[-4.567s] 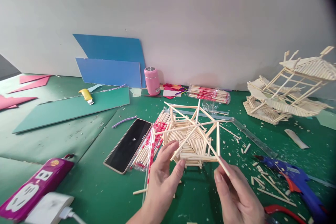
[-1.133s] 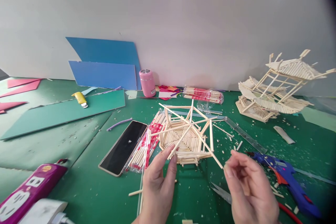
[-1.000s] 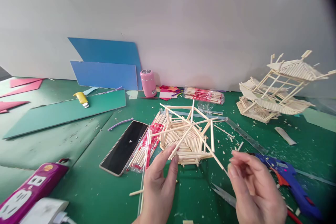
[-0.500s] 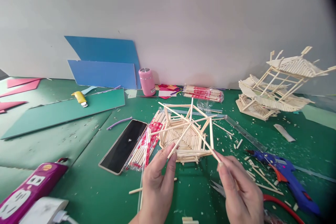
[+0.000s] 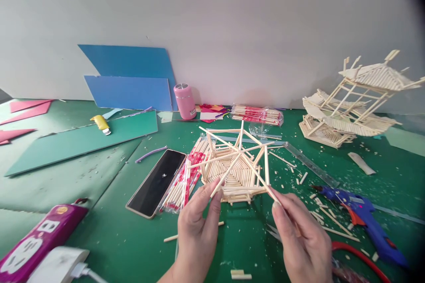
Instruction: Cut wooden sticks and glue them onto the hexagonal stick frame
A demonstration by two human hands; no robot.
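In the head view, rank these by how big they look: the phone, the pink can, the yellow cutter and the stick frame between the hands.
1. Stick frame
2. Phone, somewhat smaller than the frame
3. Pink can
4. Yellow cutter
The can and cutter lie farther from the camera, so they look smaller than they are.

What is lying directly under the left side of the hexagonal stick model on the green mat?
A clear packet of red-printed wooden sticks runs under the left edge of the hexagonal stick model. The model covers the packet's far end, so how far it goes beneath cannot be seen.
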